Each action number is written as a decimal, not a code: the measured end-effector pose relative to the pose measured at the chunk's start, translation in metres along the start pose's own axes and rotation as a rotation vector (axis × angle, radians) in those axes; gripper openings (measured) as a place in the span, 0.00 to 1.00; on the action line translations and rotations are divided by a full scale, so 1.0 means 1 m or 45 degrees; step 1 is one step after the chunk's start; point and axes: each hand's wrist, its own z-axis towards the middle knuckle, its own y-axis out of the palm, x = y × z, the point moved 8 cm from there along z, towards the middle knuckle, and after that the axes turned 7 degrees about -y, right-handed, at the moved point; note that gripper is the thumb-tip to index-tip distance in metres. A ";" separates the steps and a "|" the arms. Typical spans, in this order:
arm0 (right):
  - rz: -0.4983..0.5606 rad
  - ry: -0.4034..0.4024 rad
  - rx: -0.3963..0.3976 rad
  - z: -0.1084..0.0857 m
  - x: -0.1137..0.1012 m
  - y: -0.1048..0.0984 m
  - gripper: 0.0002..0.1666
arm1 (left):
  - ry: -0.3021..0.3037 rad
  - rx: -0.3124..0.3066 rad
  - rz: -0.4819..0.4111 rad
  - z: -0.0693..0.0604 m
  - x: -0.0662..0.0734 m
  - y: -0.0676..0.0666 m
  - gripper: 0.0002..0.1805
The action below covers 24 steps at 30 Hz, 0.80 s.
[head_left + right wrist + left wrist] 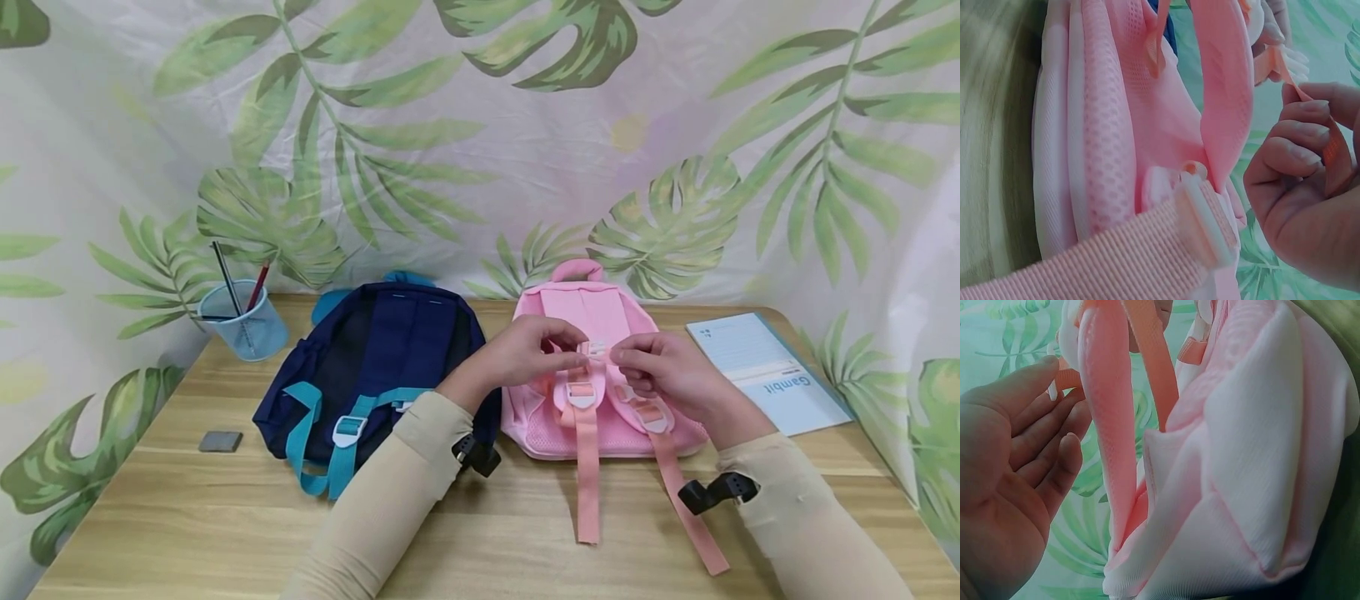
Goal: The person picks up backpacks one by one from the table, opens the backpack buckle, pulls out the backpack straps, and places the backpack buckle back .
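Before me, the pink backpack (pixel 588 310) lay near the table's (pixel 480 542) back edge; the left hand (pixel 525 354) pinched its white buckle (pixel 596 348), while the right hand (pixel 678 375) pinched a narrow peach strap (pixel 1337 153)

The left hand's (pixel 543 350) fingertips partly cover the white buckle (pixel 595 350), too small to tell if joined. The left sleeve (pixel 405 492) hides some of the blue backpack (pixel 405 342). The table's (pixel 480 542) front edge is cut off. By its back right corner, the notebook's (pixel 776 371) fine print is unreadable. Both wrist views crop the pink backpack (pixel 1247 437); one crops the right hand (pixel 1304 206).
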 end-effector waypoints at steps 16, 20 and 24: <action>-0.025 0.050 -0.036 0.006 0.000 0.012 0.11 | 0.075 0.020 -0.011 0.000 0.003 0.000 0.10; -0.101 0.081 -0.037 0.002 0.001 0.005 0.14 | 0.079 0.037 0.013 -0.001 0.003 -0.002 0.09; -0.097 0.085 -0.077 0.000 0.002 0.003 0.15 | 0.074 0.044 0.019 -0.001 0.002 -0.003 0.09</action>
